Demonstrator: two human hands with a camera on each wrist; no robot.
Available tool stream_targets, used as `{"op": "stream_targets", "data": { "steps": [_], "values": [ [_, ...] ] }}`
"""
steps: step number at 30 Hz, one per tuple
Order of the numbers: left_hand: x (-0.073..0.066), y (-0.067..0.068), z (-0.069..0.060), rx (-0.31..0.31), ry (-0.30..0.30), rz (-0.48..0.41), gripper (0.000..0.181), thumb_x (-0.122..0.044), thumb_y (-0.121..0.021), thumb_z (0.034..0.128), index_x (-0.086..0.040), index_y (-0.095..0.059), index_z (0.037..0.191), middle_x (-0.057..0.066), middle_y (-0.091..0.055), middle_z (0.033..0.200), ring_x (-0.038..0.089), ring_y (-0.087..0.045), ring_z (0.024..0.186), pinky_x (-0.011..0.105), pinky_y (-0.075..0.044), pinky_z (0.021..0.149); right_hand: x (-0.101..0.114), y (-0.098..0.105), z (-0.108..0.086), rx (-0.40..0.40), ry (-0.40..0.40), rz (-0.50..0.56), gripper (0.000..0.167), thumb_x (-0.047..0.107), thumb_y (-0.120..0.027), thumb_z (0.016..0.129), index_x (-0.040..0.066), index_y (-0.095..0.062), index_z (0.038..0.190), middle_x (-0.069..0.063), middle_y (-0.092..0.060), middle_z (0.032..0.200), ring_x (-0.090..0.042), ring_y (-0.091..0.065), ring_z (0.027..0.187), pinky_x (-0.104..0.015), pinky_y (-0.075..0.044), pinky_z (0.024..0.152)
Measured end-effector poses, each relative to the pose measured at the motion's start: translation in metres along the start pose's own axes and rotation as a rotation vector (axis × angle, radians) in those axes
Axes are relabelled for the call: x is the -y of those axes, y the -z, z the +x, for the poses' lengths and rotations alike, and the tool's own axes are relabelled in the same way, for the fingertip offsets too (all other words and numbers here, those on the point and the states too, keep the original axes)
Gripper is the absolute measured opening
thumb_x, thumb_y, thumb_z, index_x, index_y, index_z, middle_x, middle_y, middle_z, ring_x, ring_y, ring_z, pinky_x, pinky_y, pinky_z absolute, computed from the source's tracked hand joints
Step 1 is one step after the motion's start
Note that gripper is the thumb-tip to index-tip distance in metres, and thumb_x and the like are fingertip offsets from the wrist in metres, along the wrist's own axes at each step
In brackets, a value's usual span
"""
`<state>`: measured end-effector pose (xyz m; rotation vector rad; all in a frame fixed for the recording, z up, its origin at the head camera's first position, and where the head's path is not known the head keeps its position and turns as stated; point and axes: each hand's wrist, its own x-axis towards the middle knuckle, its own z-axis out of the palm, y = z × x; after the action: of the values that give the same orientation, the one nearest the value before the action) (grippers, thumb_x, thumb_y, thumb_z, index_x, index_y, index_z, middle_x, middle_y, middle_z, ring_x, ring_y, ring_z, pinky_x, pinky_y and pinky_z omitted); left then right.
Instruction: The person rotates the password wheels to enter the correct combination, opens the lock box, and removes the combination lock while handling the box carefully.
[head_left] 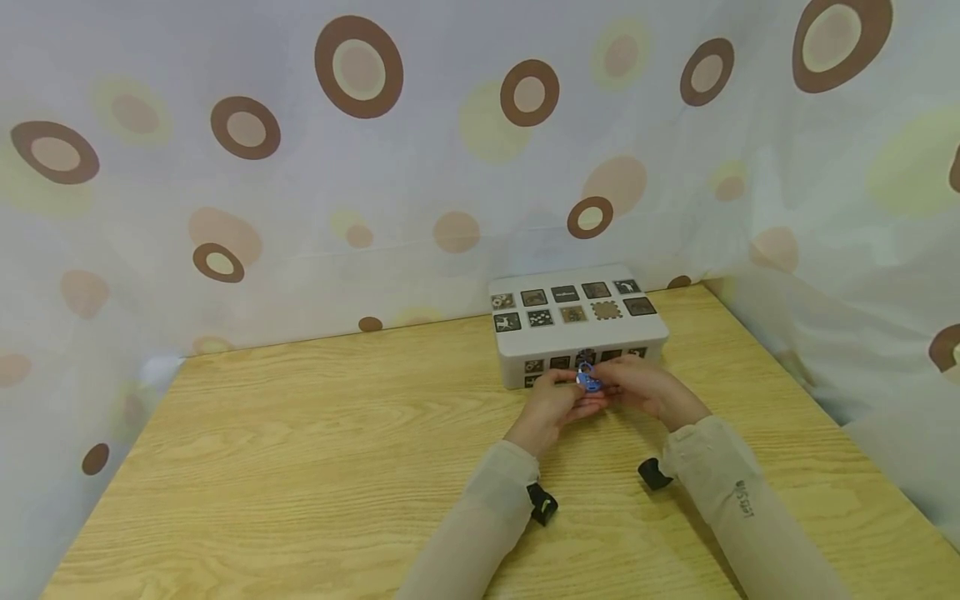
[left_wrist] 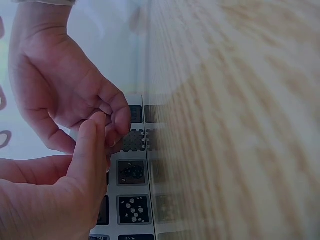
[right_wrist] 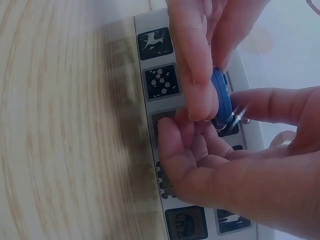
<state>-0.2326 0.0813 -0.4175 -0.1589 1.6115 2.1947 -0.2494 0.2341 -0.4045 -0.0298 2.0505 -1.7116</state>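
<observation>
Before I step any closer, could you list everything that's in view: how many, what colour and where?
Padlock: one, blue with a silvery shackle, at the box's front
Box: one, white, far right part of the table
Picture squares: ten on the lid, mostly dark; more on the front, partly covered
Table: one, yellowish wood grain, under the box
Spotted curtain: number of pieces unclear, white with brown, peach and yellow spots, behind and beside the table
Black wrist pieces: two, black, one by each cuff
Sleeves: two, cream, one per arm; lettering on the right
Left grip: one, bare hand, pinching the padlock
Right grip: one, bare hand, fingers curled at the padlock
</observation>
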Motion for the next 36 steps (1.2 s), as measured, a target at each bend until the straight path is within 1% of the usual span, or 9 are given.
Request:
{"op": "stream_targets", "data": {
  "steps": [7,12,19,25,30,33,36],
  "values": [
    [-0.002,-0.0009,-0.0001,-0.003,0.011,-0.005,0.024,0.014,-0.048,0.0927,0.005,-0.048,0.115,0.03,-0.065,0.093,0.038,-0.068,0.093,0.037,-0.059,0.081,0.0025,0.0004,-0.0018,0.011,0.009,0.003,0.038,0.009,-0.043,0.099,-0.023,-0.048,0.117,-0.001,-0.064,0.083,-0.008,-0.061,0.076,-0.022,-0.054,0.072],
    [-0.0028,-0.0016,0.0001,-0.008,0.012,-0.01,0.024,0.014,-0.048,0.0925,0.004,-0.049,0.114,0.028,-0.066,0.09,0.038,-0.068,0.091,0.038,-0.059,0.08,0.0039,0.0004,-0.0027,0.006,0.008,0.004,0.037,0.009,-0.043,0.099,-0.023,-0.048,0.118,0.0,-0.064,0.083,-0.008,-0.061,0.076,-0.022,-0.054,0.073],
    [-0.003,-0.0009,-0.0014,0.005,0.018,-0.003,0.025,0.015,-0.047,0.0926,0.005,-0.049,0.116,0.03,-0.065,0.094,0.038,-0.068,0.093,0.037,-0.059,0.081,0.004,0.0009,-0.0027,0.004,-0.006,0.01,0.038,0.01,-0.045,0.099,-0.022,-0.047,0.119,0.0,-0.064,0.084,-0.008,-0.062,0.077,-0.023,-0.055,0.073],
    [-0.0019,-0.0002,0.0,0.013,0.015,-0.024,0.025,0.015,-0.047,0.0924,0.005,-0.048,0.115,0.032,-0.064,0.096,0.039,-0.067,0.095,0.038,-0.058,0.082,0.0043,0.0009,-0.0029,0.005,-0.001,0.028,0.042,0.006,-0.043,0.098,-0.025,-0.04,0.125,-0.001,-0.063,0.087,-0.008,-0.06,0.078,-0.021,-0.054,0.073],
    [-0.0012,-0.0003,-0.0002,0.016,0.018,-0.03,0.024,0.015,-0.047,0.0928,0.004,-0.047,0.115,0.032,-0.064,0.097,0.04,-0.067,0.096,0.039,-0.058,0.083,0.0031,0.0012,-0.0021,0.007,-0.001,0.02,0.044,0.005,-0.044,0.097,-0.026,-0.037,0.127,-0.002,-0.061,0.092,-0.009,-0.059,0.081,-0.022,-0.054,0.075],
    [-0.0011,-0.0003,0.0001,0.014,0.018,-0.029,0.025,0.015,-0.047,0.0925,0.004,-0.047,0.114,0.032,-0.064,0.096,0.039,-0.067,0.095,0.039,-0.058,0.083,0.0034,0.0009,-0.002,0.005,0.001,0.01,0.043,0.006,-0.043,0.098,-0.026,-0.039,0.126,-0.002,-0.061,0.092,-0.009,-0.06,0.082,-0.022,-0.054,0.076],
    [-0.0011,-0.0002,0.0009,0.013,0.017,-0.024,0.025,0.016,-0.046,0.0921,0.005,-0.047,0.114,0.032,-0.064,0.096,0.04,-0.067,0.095,0.039,-0.058,0.083,0.0043,0.0002,-0.0021,-0.011,-0.012,0.017,0.037,0.008,-0.043,0.098,-0.022,-0.046,0.119,-0.002,-0.061,0.087,-0.009,-0.059,0.079,-0.022,-0.054,0.074]
  ]
}}
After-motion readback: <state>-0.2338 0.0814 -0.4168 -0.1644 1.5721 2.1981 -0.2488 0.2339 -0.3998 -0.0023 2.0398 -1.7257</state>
